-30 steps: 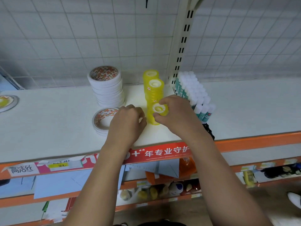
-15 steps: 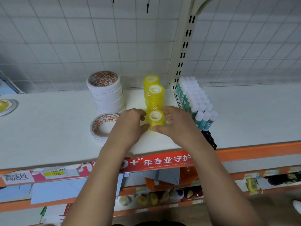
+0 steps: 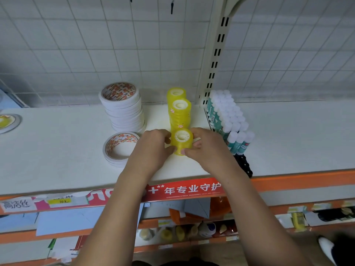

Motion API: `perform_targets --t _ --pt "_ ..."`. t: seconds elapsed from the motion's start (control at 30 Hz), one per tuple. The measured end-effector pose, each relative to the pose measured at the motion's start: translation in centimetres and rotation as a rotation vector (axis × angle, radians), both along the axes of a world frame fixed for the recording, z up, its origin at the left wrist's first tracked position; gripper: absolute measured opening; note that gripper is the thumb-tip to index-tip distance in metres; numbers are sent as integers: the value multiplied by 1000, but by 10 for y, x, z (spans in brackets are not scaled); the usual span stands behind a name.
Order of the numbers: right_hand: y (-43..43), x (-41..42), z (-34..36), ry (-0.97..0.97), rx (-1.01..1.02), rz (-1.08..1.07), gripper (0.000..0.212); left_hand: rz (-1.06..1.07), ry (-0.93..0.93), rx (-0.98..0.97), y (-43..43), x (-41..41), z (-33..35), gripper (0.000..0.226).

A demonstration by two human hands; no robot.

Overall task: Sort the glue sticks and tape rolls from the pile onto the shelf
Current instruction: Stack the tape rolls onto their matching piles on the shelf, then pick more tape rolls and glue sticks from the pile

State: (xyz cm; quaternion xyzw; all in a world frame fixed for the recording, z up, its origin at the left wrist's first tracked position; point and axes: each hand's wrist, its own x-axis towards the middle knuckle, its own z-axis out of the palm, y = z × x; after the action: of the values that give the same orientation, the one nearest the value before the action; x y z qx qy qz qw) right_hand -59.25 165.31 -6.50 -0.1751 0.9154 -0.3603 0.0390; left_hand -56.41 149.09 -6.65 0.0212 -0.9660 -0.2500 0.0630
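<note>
On the white shelf (image 3: 57, 150) a short stack of yellow tape rolls (image 3: 181, 140) stands in front of two taller yellow stacks (image 3: 179, 112). My left hand (image 3: 153, 148) and my right hand (image 3: 207, 148) pinch the front stack from either side with curled fingers. To the left, a tall pile of white double-sided tape rolls (image 3: 124, 110) stands behind a low pile of the same rolls (image 3: 120, 148). Upright glue sticks (image 3: 228, 120) with white caps form a block to the right of the yellow stacks.
A slotted cream upright post (image 3: 215, 60) rises behind the glue sticks, with wire grid panels behind the shelf. Black items (image 3: 245, 166) lie near the orange front edge (image 3: 307, 179). A flat tape roll (image 3: 7, 121) sits far left. Lower shelves hold paper and small bottles.
My left hand has moved in from beside the front yellow stack to pinch it, and my right hand now grips its side instead of its top. The camera view shifted down slightly.
</note>
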Motion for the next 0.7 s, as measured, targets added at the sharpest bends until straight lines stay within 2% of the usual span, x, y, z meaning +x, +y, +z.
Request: perform_targets --t 0.07,0.13,0.27,0.33,0.4,0.7 --pt "2 5 0 67 81 -14 55 34 -5 -25 2 6 0 38" --pt "5 12 2 158 77 -34 56 74 15 -16 0 15 3 41" --pt "-11 25 16 274 9 64 33 165 132 -35 -12 47 15 28" --pt "-32 30 23 256 -7 142 20 234 155 -80 -23 68 19 23" --pt "-58 38 26 241 2 225 16 313 147 -116 -39 89 21 22" --pt "-206 103 23 267 79 610 31 639 75 -200 -152 200 21 28"
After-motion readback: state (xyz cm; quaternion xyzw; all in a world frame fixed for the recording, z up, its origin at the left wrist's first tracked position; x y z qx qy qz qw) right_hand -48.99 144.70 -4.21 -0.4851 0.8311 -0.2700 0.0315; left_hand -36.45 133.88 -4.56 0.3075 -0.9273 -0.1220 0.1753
